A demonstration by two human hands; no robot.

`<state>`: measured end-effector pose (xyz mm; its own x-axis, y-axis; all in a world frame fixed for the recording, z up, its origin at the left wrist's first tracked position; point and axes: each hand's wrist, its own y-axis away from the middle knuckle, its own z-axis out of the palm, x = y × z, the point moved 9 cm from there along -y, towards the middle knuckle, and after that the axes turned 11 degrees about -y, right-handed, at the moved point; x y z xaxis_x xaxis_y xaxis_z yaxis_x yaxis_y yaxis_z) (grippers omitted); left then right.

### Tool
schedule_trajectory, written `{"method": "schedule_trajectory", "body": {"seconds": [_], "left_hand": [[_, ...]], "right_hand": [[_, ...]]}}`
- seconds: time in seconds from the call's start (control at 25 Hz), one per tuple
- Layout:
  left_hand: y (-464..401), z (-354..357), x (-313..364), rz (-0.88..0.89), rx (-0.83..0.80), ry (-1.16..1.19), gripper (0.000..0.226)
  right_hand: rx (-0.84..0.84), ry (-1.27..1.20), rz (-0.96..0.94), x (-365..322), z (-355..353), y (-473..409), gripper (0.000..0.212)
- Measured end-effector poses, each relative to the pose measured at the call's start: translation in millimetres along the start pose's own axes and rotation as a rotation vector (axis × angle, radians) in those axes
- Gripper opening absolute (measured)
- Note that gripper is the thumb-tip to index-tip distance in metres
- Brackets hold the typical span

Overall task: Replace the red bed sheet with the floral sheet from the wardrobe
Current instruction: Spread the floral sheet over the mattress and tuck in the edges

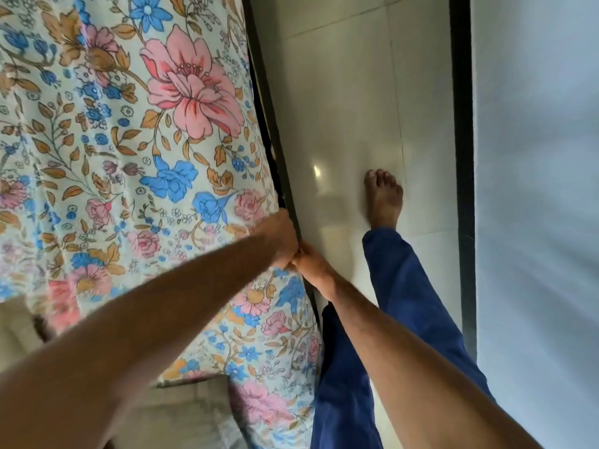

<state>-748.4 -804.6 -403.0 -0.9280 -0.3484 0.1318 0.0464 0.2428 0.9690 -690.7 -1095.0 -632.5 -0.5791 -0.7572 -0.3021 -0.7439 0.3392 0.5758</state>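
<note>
Floral sheet (136,140) spread over the mattress, filling the frame from nine to twelve o'clock, edge hanging at the dark bed frame (275,150). No red sheet in view. Left hand (280,236) and right hand (312,259) close together at centre, touching at the sheet's edge, fingers hidden in the gap; grip impossible to tell. Bare foot (384,197) on pale tiles (340,108) at three o'clock. Probably tucking under way. Next: likely pushing fabric deeper, then shifting along the edge toward twelve.
</note>
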Motion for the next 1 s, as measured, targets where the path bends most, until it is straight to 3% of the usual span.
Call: {"method": "schedule_trajectory", "body": {"seconds": [0.08, 0.2, 0.32, 0.4, 0.44, 0.48, 0.52, 0.56, 0.6, 0.68, 0.76, 0.84, 0.96, 1.0], "left_hand": [[-2, 15, 45, 0.008, 0.077, -0.09, 0.051], [-5, 23, 93, 0.041, 0.072, -0.174, 0.057], [-20, 29, 113, 0.005, 0.085, -0.175, 0.037], [-26, 31, 112, -0.076, 0.115, -0.103, 0.023], [-28, 29, 111, -0.121, 0.153, -0.067, 0.02], [-26, 26, 112, -0.152, 0.184, -0.042, 0.018], [-23, 24, 113, -0.179, 0.214, -0.012, 0.017], [-19, 21, 113, -0.191, 0.239, -0.003, 0.016], [-14, 21, 116, -0.204, 0.268, 0.008, 0.019], [-10, 30, 136, -0.224, 0.327, -0.04, 0.027], [2, 35, 165, -0.196, 0.396, -0.095, 0.035], [12, 42, 203, -0.156, 0.394, -0.11, 0.035], [11, 53, 248, -0.148, 0.306, -0.153, 0.037], [6, 57, 259, -0.16, 0.285, -0.152, 0.038]], "right_hand": [[0.095, 0.196, -0.15, -10, -4, 9, 0.059], [-0.091, 0.132, -0.121, 5, 24, 32, 0.062], [-0.012, -0.083, -0.009, 22, 21, 45, 0.053], [-0.196, -0.078, 0.076, 64, 48, 45, 0.042], [-0.17, -0.06, 0.086, 79, 46, 72, 0.038], [-0.3, -0.154, 0.068, 64, 58, 117, 0.034], [-0.636, -0.485, 0.072, 33, 75, 172, 0.028], [-0.762, -0.642, 0.157, 6, 84, 224, 0.024], [-0.713, -0.65, 0.173, -20, 79, 259, 0.018], [-0.423, -0.582, 0.165, -36, 69, 316, 0.01], [-0.529, -0.817, 0.183, -33, 81, 373, 0.005], [-0.683, -0.862, 0.161, -16, 83, 416, 0.018], [-0.553, -0.946, 0.253, 14, 95, 479, 0.007], [-0.55, -0.984, 0.293, 22, 105, 497, 0.014]]}}
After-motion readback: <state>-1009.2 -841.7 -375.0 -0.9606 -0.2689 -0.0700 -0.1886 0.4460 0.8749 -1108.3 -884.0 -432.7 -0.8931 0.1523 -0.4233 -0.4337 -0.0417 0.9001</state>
